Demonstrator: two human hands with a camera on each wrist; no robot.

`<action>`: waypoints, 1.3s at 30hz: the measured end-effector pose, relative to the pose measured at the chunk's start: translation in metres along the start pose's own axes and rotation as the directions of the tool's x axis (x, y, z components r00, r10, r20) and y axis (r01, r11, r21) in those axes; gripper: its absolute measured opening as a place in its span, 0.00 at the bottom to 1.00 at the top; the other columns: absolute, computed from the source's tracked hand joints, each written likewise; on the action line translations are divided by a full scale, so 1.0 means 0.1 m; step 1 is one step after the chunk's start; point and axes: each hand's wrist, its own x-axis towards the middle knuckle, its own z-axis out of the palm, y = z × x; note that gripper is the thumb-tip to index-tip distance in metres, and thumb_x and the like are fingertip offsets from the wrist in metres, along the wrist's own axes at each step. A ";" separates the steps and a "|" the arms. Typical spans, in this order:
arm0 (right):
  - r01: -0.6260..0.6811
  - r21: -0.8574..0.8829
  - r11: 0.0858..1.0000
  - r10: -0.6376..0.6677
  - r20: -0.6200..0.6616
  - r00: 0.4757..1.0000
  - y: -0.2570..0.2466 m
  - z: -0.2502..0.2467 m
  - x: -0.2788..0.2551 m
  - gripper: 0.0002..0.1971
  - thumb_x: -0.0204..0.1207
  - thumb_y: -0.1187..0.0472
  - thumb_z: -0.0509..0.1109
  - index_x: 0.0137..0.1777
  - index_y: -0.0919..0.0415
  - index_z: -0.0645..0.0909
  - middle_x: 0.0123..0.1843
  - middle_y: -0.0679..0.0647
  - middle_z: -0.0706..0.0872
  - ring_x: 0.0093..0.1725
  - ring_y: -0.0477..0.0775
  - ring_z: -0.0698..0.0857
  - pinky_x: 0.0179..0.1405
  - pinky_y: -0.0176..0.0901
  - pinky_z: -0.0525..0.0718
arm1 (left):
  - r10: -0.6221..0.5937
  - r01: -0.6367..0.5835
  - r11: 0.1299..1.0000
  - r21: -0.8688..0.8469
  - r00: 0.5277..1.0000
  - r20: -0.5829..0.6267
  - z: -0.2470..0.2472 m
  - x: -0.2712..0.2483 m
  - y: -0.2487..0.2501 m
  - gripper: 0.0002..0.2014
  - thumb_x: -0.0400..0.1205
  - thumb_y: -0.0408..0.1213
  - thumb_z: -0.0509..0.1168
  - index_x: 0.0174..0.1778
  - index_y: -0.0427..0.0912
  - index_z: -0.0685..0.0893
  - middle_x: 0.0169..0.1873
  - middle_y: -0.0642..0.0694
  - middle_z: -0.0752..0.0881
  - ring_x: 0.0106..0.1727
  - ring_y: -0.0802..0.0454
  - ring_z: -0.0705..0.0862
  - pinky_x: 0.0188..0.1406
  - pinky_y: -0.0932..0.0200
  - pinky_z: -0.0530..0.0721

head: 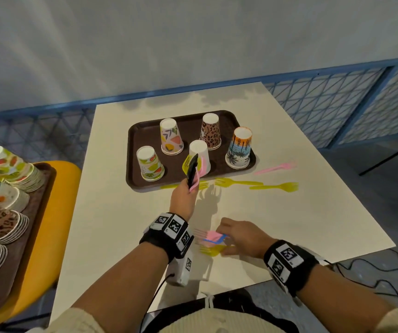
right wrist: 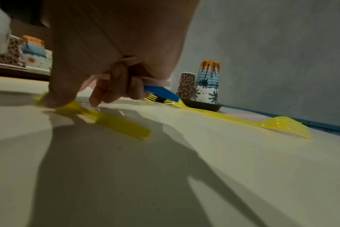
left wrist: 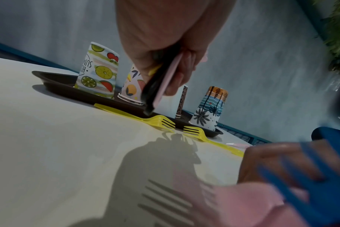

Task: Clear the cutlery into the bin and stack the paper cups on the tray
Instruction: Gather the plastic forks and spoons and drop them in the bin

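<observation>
White tabletop [head: 121, 212] fills most of the scene, with a brown tray [head: 145, 131] toward its far side carrying five paper cups [head: 171, 137], all upside down and standing apart, none stacked. Loose forks lie just off the tray's near edge: two yellow forks [head: 274, 186] and a pink fork [head: 276, 167]. The left hand [head: 183, 200], raised over that edge, has its fingers curled round a bundle of black, pink and yellow cutlery [head: 193, 173]. The right hand [head: 241, 237], low on the table near the person, grips pink and blue pieces [head: 213, 237] while its thumb and a fingertip press at a yellow fork [right wrist: 115, 122] lying flat. That flat fork could skid away instead of lifting, and reaching for it with full fingers might let the held pieces slip out. No bin appears in any view. How many pieces each hand holds is hard to make out, and the close forks in the left wrist view are blurred.
</observation>
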 end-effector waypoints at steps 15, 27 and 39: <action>-0.327 0.713 0.620 0.744 -0.401 0.534 0.74 -0.26 -0.05 0.15 0.79 0.65 0.60 0.62 0.72 0.77 0.51 0.72 0.86 0.52 0.71 0.83 0.43 0.50 0.72 | 0.031 -0.033 0.999 0.024 0.997 0.070 0.35 0.10 0.20 0.11 0.83 0.38 0.59 0.52 0.34 0.79 0.50 0.20 0.82 0.53 0.23 0.80 0.40 0.53 0.71; -0.572 0.633 0.522 0.844 -0.287 0.452 1.36 -0.25 -0.06 0.12 0.79 0.62 0.63 0.53 0.73 0.78 0.51 0.74 0.85 0.54 0.73 0.82 0.49 0.57 0.77 | 0.013 -0.024 0.997 0.077 0.991 0.133 0.66 0.16 0.28 0.13 0.84 0.41 0.58 0.57 0.36 0.79 0.52 0.22 0.83 0.54 0.24 0.80 0.41 0.54 0.71; -0.518 0.833 0.194 0.974 -0.099 0.206 1.51 -0.28 -0.24 0.27 0.72 0.71 0.68 0.68 0.77 0.64 0.62 0.74 0.80 0.61 0.72 0.80 0.53 0.56 0.79 | 0.048 -0.067 0.992 0.103 0.983 0.177 0.82 0.14 0.42 0.11 0.83 0.37 0.59 0.55 0.34 0.79 0.51 0.25 0.84 0.53 0.26 0.80 0.42 0.55 0.72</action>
